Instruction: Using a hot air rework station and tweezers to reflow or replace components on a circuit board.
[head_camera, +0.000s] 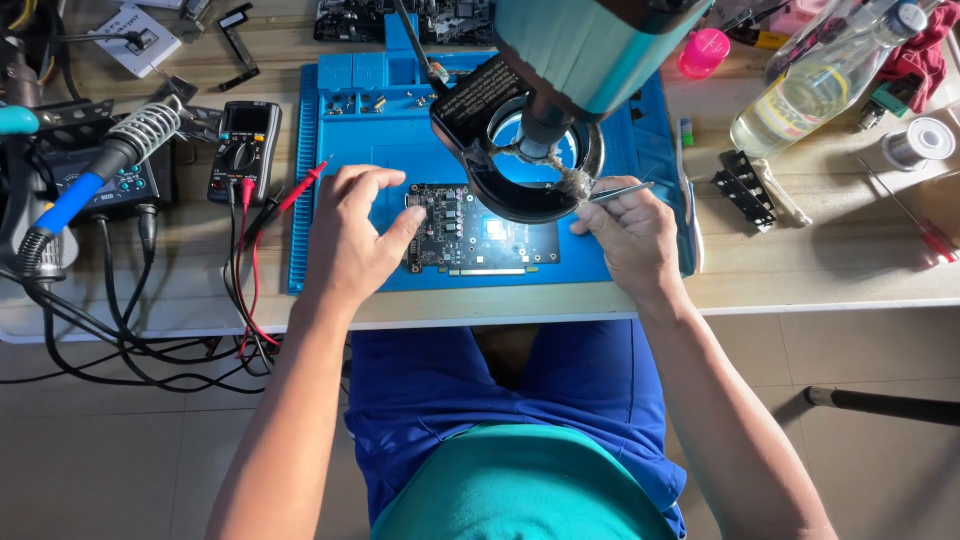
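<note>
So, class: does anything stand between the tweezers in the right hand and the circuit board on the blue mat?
Yes. The microscope's ring light hangs over the board, hiding the tips of the tweezers that the right hand holds. The left hand touches the board's left edge.

This is an electronics repair workshop, seen from above a pale wooden tabletop (820, 270) crowded with bench gear. A blue silicone work mat (380, 150) with small parts compartments lies at the centre of the frame, carrying a bare circuit board (470, 240) under a microscope head with a ring light (530, 150). In the upper left of the frame stand a soldering station (120, 185) with its coiled iron holder (150, 125) and a multimeter (245, 150) with red and black probe leads, while the upper right holds a clear bottle of liquid (820, 85) and a spool of solder wire (922, 140).
</note>
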